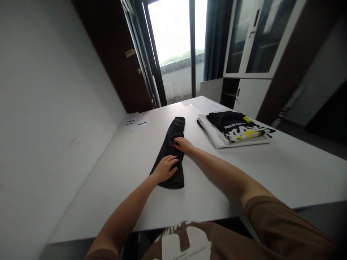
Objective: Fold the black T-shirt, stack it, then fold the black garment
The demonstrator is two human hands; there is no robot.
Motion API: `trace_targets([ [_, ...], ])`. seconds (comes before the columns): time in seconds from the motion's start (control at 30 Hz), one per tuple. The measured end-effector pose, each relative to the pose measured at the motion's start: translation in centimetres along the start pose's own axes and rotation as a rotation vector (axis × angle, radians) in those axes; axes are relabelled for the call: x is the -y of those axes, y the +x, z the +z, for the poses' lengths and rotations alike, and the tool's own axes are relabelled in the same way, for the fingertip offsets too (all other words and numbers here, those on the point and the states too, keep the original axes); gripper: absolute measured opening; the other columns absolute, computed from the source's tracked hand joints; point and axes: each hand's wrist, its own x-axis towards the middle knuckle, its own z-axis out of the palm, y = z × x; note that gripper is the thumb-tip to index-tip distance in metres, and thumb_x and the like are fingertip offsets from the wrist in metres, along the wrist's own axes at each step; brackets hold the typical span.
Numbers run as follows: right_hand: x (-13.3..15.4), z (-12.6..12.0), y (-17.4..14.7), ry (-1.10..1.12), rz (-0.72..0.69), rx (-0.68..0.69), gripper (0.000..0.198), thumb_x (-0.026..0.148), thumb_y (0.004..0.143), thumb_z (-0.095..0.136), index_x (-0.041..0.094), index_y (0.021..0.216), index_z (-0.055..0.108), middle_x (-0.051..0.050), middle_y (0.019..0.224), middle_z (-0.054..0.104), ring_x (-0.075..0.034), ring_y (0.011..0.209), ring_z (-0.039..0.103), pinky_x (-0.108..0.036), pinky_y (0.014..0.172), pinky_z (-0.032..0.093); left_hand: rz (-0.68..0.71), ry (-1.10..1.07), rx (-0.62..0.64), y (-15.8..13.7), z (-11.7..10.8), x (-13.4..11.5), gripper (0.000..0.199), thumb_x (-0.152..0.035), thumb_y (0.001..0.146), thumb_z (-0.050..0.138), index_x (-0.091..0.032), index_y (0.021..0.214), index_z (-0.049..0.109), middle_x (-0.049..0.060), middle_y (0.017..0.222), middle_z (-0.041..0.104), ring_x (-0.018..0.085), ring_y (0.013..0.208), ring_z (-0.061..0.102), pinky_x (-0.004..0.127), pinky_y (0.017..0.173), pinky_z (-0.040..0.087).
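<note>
A black cloth garment [177,126], folded into a long narrow strip, lies on the white table in front of me. Its wider end is towards me. My left hand [166,168] rests on the near part, palm down with the fingers spread over the fabric. Farther up, my right hand [184,145] lies across the right edge of the cloth. Its fingers are slightly bent on the fabric and the thumb is apart from them. Part of the cloth is hidden under both hands.
A stack of folded clothes [233,126], with a black printed shirt on top of white cloth, sits to the right on the white table [121,187]. Paper sheets [139,121] lie by the left wall. Beyond stand a glass door [176,32] and a white cabinet [252,94].
</note>
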Motion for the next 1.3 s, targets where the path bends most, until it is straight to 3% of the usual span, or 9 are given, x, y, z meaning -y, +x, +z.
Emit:
trace_targets([
  [1.3, -0.35, 0.26, -0.04, -0.022, -0.02, -0.011, 0.008, 0.03, 0.107, 0.071, 0.024, 0.111, 0.071, -0.011, 0.131, 0.08, -0.032, 0.133, 0.071, -0.046, 0.118, 0.052, 0.017, 0.016, -0.019, 0.07, 0.44, 0.24, 0.046, -0.034, 0.109, 0.065, -0.025, 0.153, 0.069, 0.009, 0.168, 0.062, 0.031, 0.163, 0.051, 0.055, 0.14, 0.039],
])
